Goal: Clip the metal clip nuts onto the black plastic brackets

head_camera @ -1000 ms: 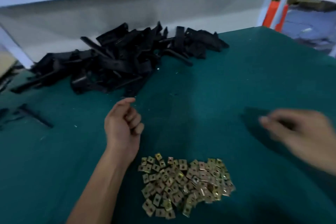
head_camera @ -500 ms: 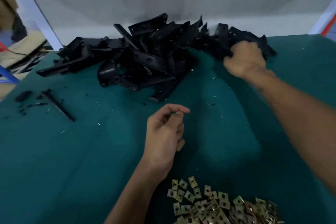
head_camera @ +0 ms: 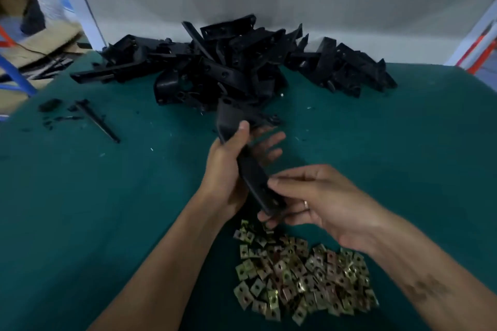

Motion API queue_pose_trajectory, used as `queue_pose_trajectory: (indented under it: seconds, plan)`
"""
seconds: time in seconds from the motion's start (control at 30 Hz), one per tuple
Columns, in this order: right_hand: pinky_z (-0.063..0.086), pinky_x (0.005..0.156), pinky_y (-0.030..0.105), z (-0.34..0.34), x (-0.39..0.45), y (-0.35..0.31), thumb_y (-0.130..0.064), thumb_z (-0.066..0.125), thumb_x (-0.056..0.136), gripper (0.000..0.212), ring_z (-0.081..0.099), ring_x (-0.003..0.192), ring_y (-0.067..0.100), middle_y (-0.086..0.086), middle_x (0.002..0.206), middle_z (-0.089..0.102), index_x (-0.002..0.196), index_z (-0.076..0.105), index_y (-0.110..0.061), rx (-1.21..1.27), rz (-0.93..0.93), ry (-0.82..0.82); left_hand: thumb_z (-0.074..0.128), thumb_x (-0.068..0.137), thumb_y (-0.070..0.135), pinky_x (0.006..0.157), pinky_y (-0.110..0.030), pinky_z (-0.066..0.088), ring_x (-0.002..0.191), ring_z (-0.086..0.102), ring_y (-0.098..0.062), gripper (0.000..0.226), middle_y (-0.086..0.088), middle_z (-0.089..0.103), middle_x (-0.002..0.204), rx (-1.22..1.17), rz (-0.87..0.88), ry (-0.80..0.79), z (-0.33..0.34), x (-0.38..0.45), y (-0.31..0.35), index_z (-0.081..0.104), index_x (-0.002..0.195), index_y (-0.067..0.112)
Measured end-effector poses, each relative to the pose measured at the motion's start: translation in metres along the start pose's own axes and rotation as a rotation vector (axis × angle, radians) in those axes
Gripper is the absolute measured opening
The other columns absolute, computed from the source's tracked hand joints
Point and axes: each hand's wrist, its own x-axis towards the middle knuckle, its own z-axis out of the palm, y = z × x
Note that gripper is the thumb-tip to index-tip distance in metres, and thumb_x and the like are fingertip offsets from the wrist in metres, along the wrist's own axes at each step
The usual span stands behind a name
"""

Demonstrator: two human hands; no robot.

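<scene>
Head view: one black bracket (head_camera: 251, 169) was held above the green tabletop (head_camera: 107, 196), gripped by the left hand (head_camera: 228, 169) and pinched at its near end by the right hand (head_camera: 309, 201). No nut was yet fitted; one from the pile of clip nuts (head_camera: 301, 274) would be needed next.

We see a green-covered table (head_camera: 80, 209) bearing a heap of black plastic brackets (head_camera: 236, 67) at the back, a pile of metal clip nuts (head_camera: 304, 274) near us, and black scraps (head_camera: 80, 115) at left.
</scene>
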Motion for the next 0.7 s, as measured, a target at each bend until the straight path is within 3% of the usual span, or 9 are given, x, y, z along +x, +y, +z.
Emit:
queue_pose_trajectory:
  seconds: [0.1, 0.2, 0.3, 0.4, 0.47, 0.53, 0.63, 0.7]
  plan:
    - [0.050, 0.074, 0.026, -0.018, -0.017, 0.008, -0.034, 0.067, 0.094, 0.014, 0.075, 0.082, 0.015, 0.003, 0.086, 0.079, 0.095, 0.080, -0.027, -0.294, -0.217, 0.129, 0.054, 0.104, 0.022, 0.058, -0.023, 0.056, 0.086, 0.075, -0.017, 0.029, -0.003, 0.076, 0.103, -0.082, -0.076, 0.072, -0.003, -0.001, 0.003, 0.058, 0.130, 0.010]
    - [0.053, 0.073, 0.023, -0.041, -0.036, 0.025, -0.033, 0.073, 0.085, 0.012, 0.072, 0.081, 0.016, 0.003, 0.085, 0.077, 0.093, 0.082, -0.030, -0.298, -0.388, 0.249, 0.060, 0.100, 0.019, 0.050, -0.022, 0.053, 0.088, 0.075, -0.018, 0.021, 0.001, 0.076, 0.096, -0.121, -0.134, 0.080, -0.004, -0.001, 0.005, 0.058, 0.119, 0.013]
    - [0.049, 0.070, 0.021, -0.040, -0.044, 0.044, -0.038, 0.080, 0.080, 0.017, 0.066, 0.082, 0.013, -0.004, 0.092, 0.071, 0.096, 0.081, -0.035, -0.448, -0.371, 0.137, 0.071, 0.087, 0.021, 0.044, -0.020, 0.048, 0.090, 0.073, -0.019, 0.025, 0.000, 0.073, 0.098, -0.093, -0.238, 0.024, -0.005, -0.001, 0.005, 0.060, 0.107, 0.012]
    - [0.044, 0.066, 0.014, -0.033, -0.042, 0.051, -0.047, 0.082, 0.077, 0.023, 0.061, 0.078, 0.007, -0.012, 0.090, 0.064, 0.097, 0.079, -0.036, -0.617, -0.354, 0.127, 0.067, 0.090, 0.018, 0.041, -0.017, 0.039, 0.067, 0.059, -0.011, 0.013, -0.001, 0.067, 0.088, -0.030, -0.318, -0.080, -0.007, 0.000, 0.006, 0.057, 0.092, 0.011]
    - [0.042, 0.063, 0.016, -0.028, -0.039, 0.048, -0.036, 0.083, 0.080, 0.011, 0.061, 0.076, 0.008, -0.013, 0.087, 0.063, 0.091, 0.080, -0.036, -0.688, -0.332, 0.151, 0.066, 0.088, 0.016, 0.041, -0.016, 0.040, 0.061, 0.053, -0.008, 0.012, -0.001, 0.067, 0.087, 0.003, -0.337, -0.120, -0.007, 0.000, 0.005, 0.057, 0.094, 0.010]
    - [0.042, 0.060, 0.017, -0.024, -0.038, 0.046, -0.025, 0.083, 0.081, 0.011, 0.061, 0.073, 0.008, -0.013, 0.086, 0.064, 0.082, 0.079, -0.035, -0.734, -0.309, 0.127, 0.066, 0.086, 0.014, 0.044, -0.017, 0.046, 0.066, 0.062, -0.009, 0.010, -0.003, 0.069, 0.087, 0.046, -0.343, -0.136, -0.006, 0.001, 0.004, 0.060, 0.094, 0.010]
    - [0.041, 0.062, 0.016, -0.023, -0.039, 0.046, -0.024, 0.081, 0.082, 0.013, 0.060, 0.077, 0.007, -0.016, 0.090, 0.063, 0.079, 0.073, -0.034, -0.788, -0.278, 0.100, 0.063, 0.089, 0.008, 0.051, -0.020, 0.053, 0.077, 0.072, -0.016, 0.006, -0.011, 0.071, 0.086, 0.042, -0.381, -0.104, -0.005, 0.001, 0.004, 0.061, 0.094, 0.005]
    - [0.042, 0.064, 0.017, -0.025, -0.040, 0.048, -0.027, 0.079, 0.083, 0.013, 0.059, 0.081, 0.008, -0.015, 0.092, 0.062, 0.079, 0.069, -0.035, -0.824, -0.288, 0.079, 0.054, 0.095, 0.008, 0.045, -0.019, 0.047, 0.070, 0.066, -0.016, 0.009, -0.012, 0.069, 0.085, 0.014, -0.426, -0.085, -0.004, 0.002, 0.005, 0.058, 0.100, 0.002]
